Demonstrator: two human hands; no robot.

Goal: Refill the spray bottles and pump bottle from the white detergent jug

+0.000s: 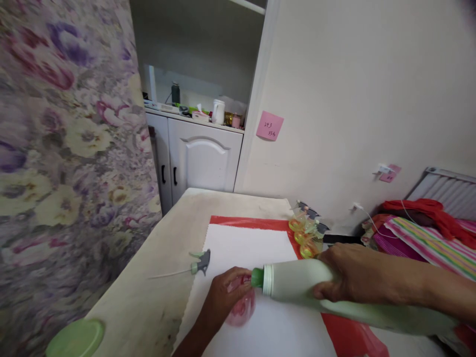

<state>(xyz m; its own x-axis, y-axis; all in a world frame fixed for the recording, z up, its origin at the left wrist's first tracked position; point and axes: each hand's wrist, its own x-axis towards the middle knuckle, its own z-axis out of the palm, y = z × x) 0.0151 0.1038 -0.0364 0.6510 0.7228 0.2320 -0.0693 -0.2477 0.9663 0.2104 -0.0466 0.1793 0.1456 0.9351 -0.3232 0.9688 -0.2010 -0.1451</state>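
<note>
My left hand (229,290) is wrapped around the neck of a clear pink bottle (241,310), which stands on the white sheet (282,327). A large pale green bottle (297,280) lies nearly level in the air, gripped from above by my right hand (345,275). Its darker green mouth (257,277) is at the top of the pink bottle; whether liquid runs between them cannot be made out. Left of my hands, a grey and green spray head (201,263) with a thin dip tube rests at the sheet's edge.
Several yellow-based clear spray bottles (307,238) stand at the table's back right corner. A round green lid (76,339) is at the front left. Red material (251,222) shows beneath the white sheet. Behind the table are a wall and a white cabinet (204,156); a flowered curtain (74,148) hangs left.
</note>
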